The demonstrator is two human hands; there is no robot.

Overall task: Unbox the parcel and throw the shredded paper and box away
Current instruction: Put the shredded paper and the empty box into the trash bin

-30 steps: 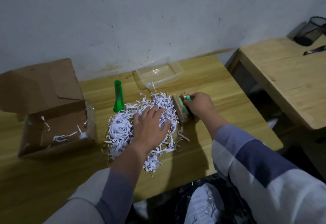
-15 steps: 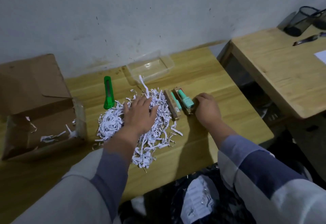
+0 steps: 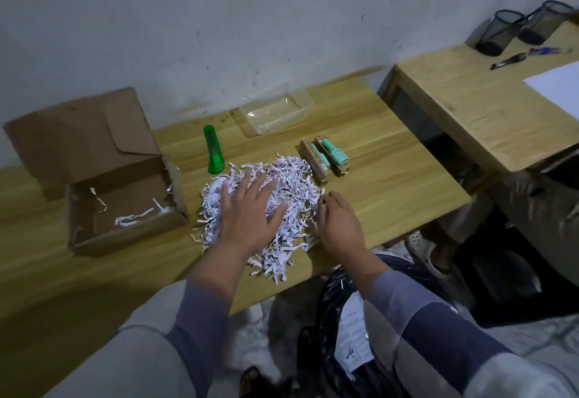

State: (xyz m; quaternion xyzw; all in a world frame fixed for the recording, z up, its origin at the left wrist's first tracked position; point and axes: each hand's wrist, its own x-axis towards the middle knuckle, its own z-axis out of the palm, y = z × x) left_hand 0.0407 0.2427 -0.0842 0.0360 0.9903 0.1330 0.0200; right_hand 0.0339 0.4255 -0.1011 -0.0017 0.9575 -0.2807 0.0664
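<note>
A heap of white shredded paper [image 3: 291,178] lies in the middle of the wooden table [image 3: 391,178]. My left hand [image 3: 250,212] rests flat on top of the heap with its fingers spread. My right hand [image 3: 340,225] touches the heap's right edge, fingers curled loosely against the strips. The open brown cardboard box [image 3: 122,197] stands to the left, with a few strips left inside. Two small brown packs with mint-green items [image 3: 326,158] lie just beyond the heap on the right.
A green utility knife [image 3: 213,150] lies behind the heap, and a clear plastic tray [image 3: 275,112] sits by the wall. A black bin bag [image 3: 351,328] with paper in it hangs open below the table's front edge. A second table [image 3: 488,109] stands to the right.
My right hand has let go of the small packs and come back to the right edge of the shredded paper. My left hand has stayed on the heap.
</note>
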